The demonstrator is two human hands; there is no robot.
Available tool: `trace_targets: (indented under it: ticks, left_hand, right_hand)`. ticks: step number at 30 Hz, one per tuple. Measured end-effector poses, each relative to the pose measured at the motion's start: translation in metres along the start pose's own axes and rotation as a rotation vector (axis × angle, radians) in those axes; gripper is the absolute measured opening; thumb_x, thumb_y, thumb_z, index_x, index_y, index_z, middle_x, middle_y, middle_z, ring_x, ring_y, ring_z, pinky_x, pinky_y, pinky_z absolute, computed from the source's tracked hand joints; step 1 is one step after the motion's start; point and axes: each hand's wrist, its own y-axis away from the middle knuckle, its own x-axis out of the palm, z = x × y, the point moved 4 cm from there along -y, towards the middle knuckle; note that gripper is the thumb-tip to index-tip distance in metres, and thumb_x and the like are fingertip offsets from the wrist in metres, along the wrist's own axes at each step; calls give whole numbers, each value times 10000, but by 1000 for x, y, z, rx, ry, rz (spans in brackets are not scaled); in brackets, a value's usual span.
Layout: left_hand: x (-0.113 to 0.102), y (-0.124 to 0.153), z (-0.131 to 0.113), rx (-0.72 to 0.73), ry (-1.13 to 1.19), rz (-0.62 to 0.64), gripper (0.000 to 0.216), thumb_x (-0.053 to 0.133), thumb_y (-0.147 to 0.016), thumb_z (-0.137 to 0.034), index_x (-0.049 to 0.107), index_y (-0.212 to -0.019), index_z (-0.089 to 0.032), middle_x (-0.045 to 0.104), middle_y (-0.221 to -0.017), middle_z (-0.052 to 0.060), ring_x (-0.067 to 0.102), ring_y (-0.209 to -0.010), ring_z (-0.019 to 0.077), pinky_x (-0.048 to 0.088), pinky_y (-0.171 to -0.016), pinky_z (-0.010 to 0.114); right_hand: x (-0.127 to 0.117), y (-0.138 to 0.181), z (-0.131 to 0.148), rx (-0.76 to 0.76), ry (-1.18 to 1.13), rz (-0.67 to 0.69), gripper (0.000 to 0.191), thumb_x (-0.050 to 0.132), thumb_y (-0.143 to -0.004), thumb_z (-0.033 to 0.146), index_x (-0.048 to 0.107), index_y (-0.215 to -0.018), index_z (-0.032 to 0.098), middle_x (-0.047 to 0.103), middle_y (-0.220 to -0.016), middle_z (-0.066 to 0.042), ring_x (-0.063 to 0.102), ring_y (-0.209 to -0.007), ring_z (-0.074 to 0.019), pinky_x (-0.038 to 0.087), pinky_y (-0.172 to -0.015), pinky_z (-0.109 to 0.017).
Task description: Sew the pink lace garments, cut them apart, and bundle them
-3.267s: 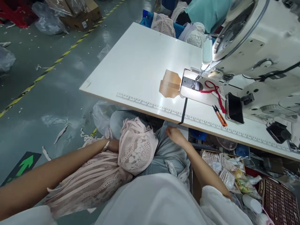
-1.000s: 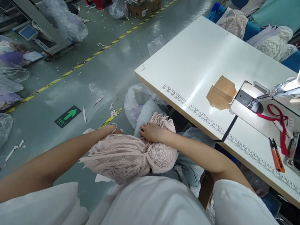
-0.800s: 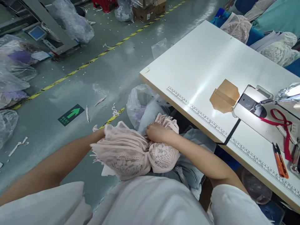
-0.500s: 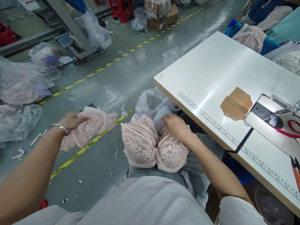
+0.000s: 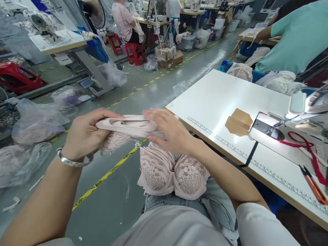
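My left hand, with a silver bangle at the wrist, grips one end of a pale pink lace bra, held up in front of me. Its smooth band edge faces me, and lace hangs below on the left. At the other end, my right hand has its fingers above and thumb below the fabric. A stack of pale pink lace bras rests on my lap, cups facing up, just under my right hand, which hides its upper part.
On the right stands a white sewing table bearing brown paper, a sewing machine, red ribbon and orange-handled snips. Plastic bags lie left on the floor. A person in a green top bends beyond the table.
My left hand has brought the bra from the left to the middle. My right hand has left the lap stack and met the bra's other end. The view has tilted up.
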Motion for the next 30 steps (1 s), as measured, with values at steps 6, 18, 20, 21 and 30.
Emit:
trace_targets:
  ticks: [6, 18, 20, 21, 30]
  left_hand:
    - [38, -22, -13, 262, 524, 93, 49, 723, -867, -230, 756, -902, -231, 697, -827, 44, 634, -770, 182, 493, -659, 307]
    - [95, -43, -24, 135, 658, 59, 134, 759, -846, -342, 717, -844, -215, 680, -996, 58, 646, -955, 190, 518, -792, 310]
    - [101, -40, -28, 31, 481, -28, 189, 720, -864, -348, 708, -1001, -218, 657, -1117, 73, 615, -1047, 216, 506, -882, 357]
    - [101, -36, -31, -33, 395, -113, 237, 683, -883, -353, 688, -1077, -218, 630, -1174, 82, 595, -1089, 229, 496, -916, 381]
    - [103, -25, -53, 44, -278, 13, 305, 530, -857, -274, 601, -1131, -160, 619, -1045, 114, 592, -1015, 312, 514, -858, 465]
  right_hand:
    - [-11, 21, 0, 49, -77, 43, 415, 444, -1025, 389, 513, -1321, 107, 620, -1244, -134, 549, -1150, -219, 478, -989, -398]
    - [-18, 25, 8, 374, 408, 122, 268, 463, -956, 237, 532, -1189, 125, 674, -1007, -116, 602, -882, -203, 418, -624, -264]
    - [-26, 24, 3, 477, 494, 52, 208, 425, -962, 227, 538, -1116, 145, 667, -902, -88, 584, -784, -176, 385, -598, -245]
    - [-31, 23, 2, 514, 537, 14, 184, 410, -964, 214, 537, -1084, 155, 660, -868, -80, 576, -763, -167, 375, -591, -237]
    - [-78, 14, 11, 429, 677, -115, 192, 370, -994, 186, 451, -1168, 182, 628, -856, -66, 581, -836, -191, 440, -686, -251]
